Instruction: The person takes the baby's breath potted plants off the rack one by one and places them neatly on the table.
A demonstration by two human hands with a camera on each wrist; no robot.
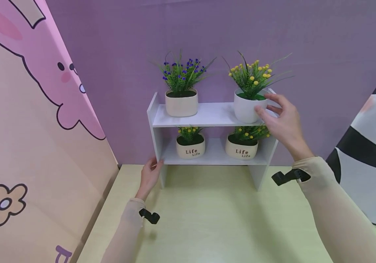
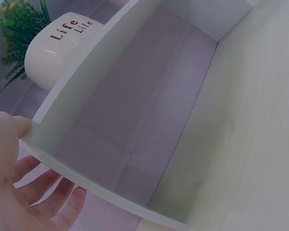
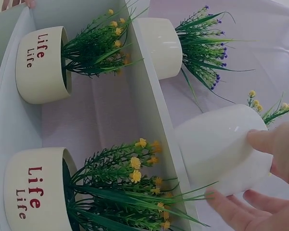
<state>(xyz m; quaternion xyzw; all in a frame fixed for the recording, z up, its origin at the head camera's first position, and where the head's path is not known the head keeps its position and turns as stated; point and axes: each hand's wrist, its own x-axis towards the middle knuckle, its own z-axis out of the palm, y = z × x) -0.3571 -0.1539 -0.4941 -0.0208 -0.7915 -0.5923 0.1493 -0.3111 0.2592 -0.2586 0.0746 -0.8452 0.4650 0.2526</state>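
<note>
On my head feed I had 2 arms reaching forward in beige sleeves, well apart. My left arm (image 1: 124,228) angled up and inward, its hand the lower of the 2; my right arm (image 1: 337,210) came in from the lower right, its hand much higher. I had my left hand (image 1: 149,175) in a pinching grip, the thumb (image 2: 23,126) opposed to 4 bent fingers (image 2: 38,186). I had my right hand (image 1: 285,119) turned inward, thumb and fingertips set apart in a curved hold, the wrist sloping down to its cuff.
</note>
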